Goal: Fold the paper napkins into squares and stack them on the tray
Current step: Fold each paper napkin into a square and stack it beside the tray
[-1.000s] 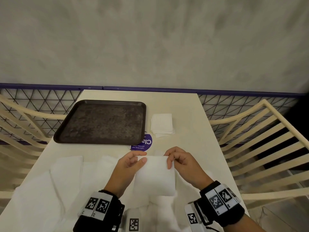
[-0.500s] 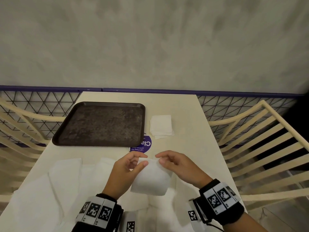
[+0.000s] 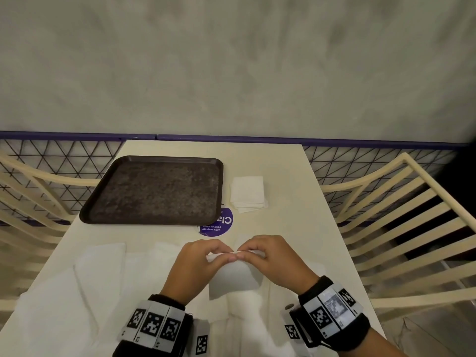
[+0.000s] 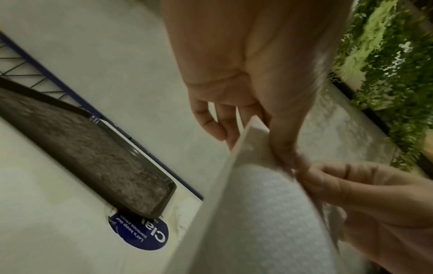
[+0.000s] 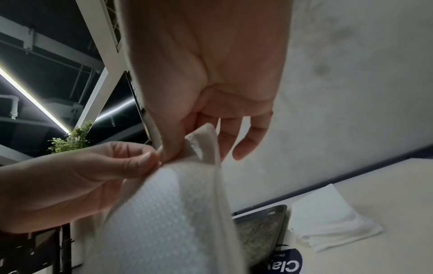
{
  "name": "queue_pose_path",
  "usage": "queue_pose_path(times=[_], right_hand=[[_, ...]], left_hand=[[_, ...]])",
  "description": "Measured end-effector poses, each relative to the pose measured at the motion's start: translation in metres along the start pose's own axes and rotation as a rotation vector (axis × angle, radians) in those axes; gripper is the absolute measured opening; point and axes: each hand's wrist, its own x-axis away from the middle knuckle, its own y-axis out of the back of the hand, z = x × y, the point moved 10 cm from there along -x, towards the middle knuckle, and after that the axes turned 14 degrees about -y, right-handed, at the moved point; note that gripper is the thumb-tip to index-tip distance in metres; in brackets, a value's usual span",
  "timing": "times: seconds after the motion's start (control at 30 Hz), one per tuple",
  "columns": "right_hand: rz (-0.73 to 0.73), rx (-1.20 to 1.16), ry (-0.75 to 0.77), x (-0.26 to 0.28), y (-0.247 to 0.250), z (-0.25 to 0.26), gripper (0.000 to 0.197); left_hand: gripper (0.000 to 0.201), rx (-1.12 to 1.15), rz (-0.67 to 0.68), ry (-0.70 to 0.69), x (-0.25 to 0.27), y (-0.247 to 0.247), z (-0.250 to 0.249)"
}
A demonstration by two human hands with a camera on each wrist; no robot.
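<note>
Between my two hands, lifted off the table (image 3: 296, 176): one folded napkin (image 3: 233, 279), hanging down toward my wrists. My left hand (image 3: 195, 264) pinches its top edge between thumb and fingertips; my right hand (image 3: 270, 258) pinches the same edge just beside it, thumbs almost touching. Other fingers loosely curled behind the paper.

Ahead of my left hand, the tray (image 3: 154, 161) holds no napkins, so nothing is stacked there yet. Ahead of my right hand, just beside the tray, a small pile of folded squares (image 3: 247, 193) sits on the table. Under and to the left of my wrists, unfolded napkins (image 3: 98, 266) lie spread out.

Judgement: some folding done, more sheets left, all stacking onto the tray still to do.
</note>
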Motion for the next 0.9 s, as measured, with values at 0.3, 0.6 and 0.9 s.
queue_pose_path(times=[0.3, 0.6, 0.9], right_hand=[[0.035, -0.048, -0.071, 0.002, 0.003, -0.011, 0.017], [0.101, -0.121, -0.145, 0.001, 0.008, -0.023, 0.015], [0.064, -0.221, -0.197, -0.001, 0.005, -0.030, 0.006]], left_hand=[[0.020, 0.080, -0.019, 0.121, 0.010, 0.015, 0.017], [0.024, 0.148, -0.120, 0.153, 0.012, 0.025, 0.022], [0.022, 0.207, -0.125, 0.205, 0.013, 0.007, 0.030]])
